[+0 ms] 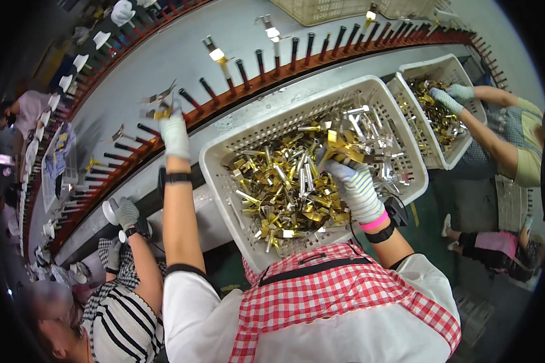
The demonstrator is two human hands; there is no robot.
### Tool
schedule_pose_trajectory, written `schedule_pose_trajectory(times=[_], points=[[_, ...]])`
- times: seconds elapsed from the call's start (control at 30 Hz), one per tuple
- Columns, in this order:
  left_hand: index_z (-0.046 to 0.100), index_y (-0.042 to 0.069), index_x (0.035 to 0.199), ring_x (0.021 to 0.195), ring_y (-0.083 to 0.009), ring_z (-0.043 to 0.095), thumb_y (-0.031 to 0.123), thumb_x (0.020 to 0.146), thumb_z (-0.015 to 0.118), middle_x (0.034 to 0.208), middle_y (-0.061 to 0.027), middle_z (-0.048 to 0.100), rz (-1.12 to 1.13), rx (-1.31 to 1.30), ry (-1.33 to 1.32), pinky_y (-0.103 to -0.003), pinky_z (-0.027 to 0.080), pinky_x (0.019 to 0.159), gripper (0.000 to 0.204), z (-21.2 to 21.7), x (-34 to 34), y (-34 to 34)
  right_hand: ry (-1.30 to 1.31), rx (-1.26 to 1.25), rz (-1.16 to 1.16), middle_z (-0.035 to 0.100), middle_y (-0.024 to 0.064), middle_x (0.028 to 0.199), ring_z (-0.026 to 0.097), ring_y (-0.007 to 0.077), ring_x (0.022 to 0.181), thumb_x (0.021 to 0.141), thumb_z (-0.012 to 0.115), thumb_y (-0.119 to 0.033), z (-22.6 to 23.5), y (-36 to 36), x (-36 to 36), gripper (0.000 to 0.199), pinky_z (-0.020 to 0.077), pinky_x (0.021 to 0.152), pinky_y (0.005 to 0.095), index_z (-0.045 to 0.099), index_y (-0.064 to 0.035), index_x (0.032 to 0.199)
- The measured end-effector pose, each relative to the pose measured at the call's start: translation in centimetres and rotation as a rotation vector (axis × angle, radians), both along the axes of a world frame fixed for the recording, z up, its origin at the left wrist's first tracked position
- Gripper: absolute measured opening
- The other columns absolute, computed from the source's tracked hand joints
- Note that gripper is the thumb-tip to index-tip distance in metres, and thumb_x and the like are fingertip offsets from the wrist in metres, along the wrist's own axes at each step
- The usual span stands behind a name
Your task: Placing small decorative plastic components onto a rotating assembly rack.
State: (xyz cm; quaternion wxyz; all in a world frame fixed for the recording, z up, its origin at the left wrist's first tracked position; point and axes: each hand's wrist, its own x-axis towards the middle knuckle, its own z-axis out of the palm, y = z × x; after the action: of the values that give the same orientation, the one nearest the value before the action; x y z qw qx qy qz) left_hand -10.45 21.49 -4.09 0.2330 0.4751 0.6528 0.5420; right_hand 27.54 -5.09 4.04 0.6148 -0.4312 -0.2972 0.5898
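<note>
My left hand (175,134), in a white glove, is at the row of upright pegs along the conveyor's edge. Its fingers are closed on a gold and silver bent metal piece (158,114), somewhat blurred, beside a black-tipped peg (191,100). Over the right part of a white perforated crate (220,213), my right hand (352,183) wears a striped glove with dark fingertips. A gold bent metal piece (341,145) is gripped in those fingers. Below it, the crate holds a heap of gold and silver metal pieces (290,187).
To the right, a co-worker's gloved hands (451,100) reach into another crate (445,158) of metal pieces. At lower left, a co-worker's gloved hand (126,213) is beside a white round part (110,212). Several pegs carry metal pieces; white caps (80,62) sit on the far row.
</note>
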Motion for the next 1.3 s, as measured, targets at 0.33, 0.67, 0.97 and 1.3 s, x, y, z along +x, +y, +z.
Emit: schedule_pose_trajectory(times=[0.33, 0.67, 0.97, 1.3], points=[[0.055, 0.001, 0.12, 0.096, -0.0169, 0.058, 0.024, 0.087, 0.067, 0.104, -0.0087, 0.062, -1.155, -0.415, -0.21, -0.03, 0.047, 0.083, 0.042, 10.6, 18.1, -19.4, -0.131, 0.02, 0.141, 0.063, 0.001, 0.101, 0.058, 0.0101, 0.09, 0.086, 0.067, -0.014, 0.7, 0.8, -2.3, 0.036, 0.0465, 0.083, 0.0268, 0.055, -0.0033, 0.118], [0.058, 0.001, 0.119, 0.077, -0.0109, 0.064, 0.013, 0.084, 0.071, 0.098, -0.0059, 0.067, -0.745, -0.331, -1.142, -0.021, 0.05, 0.06, 0.038, 10.9, 22.2, -20.9, -0.007, 0.111, -0.015, 0.06, 0.0046, 0.105, 0.056, 0.0102, 0.095, 0.091, 0.061, -0.013, 1.4, 1.1, -1.9, 0.033, 0.0453, 0.087, 0.0231, 0.05, -0.0017, 0.12], [0.055, 0.003, 0.123, 0.084, -0.0156, 0.066, 0.006, 0.08, 0.073, 0.107, -0.008, 0.066, -0.866, -0.44, -0.854, -0.024, 0.055, 0.063, 0.047, 7.7, 19.5, -21.2, -0.512, 0.267, 0.076, 0.059, 0.005, 0.097, 0.056, 0.0175, 0.091, 0.09, 0.061, -0.022, 1.4, 0.5, -1.7, 0.036, 0.0449, 0.085, 0.029, 0.055, -0.0003, 0.119], [0.051, 0.002, 0.12, 0.103, -0.0256, 0.064, -0.001, 0.083, 0.066, 0.11, -0.014, 0.065, -0.58, 0.091, -1.253, -0.035, 0.053, 0.094, 0.04, 9.4, 16.4, -7.1, -0.236, 0.162, -0.171, 0.059, 0.0012, 0.08, 0.059, 0.013, 0.073, 0.093, 0.048, -0.057, 3.2, 0.3, 0.4, 0.057, 0.0454, 0.067, 0.0271, 0.059, -0.0035, 0.108]])
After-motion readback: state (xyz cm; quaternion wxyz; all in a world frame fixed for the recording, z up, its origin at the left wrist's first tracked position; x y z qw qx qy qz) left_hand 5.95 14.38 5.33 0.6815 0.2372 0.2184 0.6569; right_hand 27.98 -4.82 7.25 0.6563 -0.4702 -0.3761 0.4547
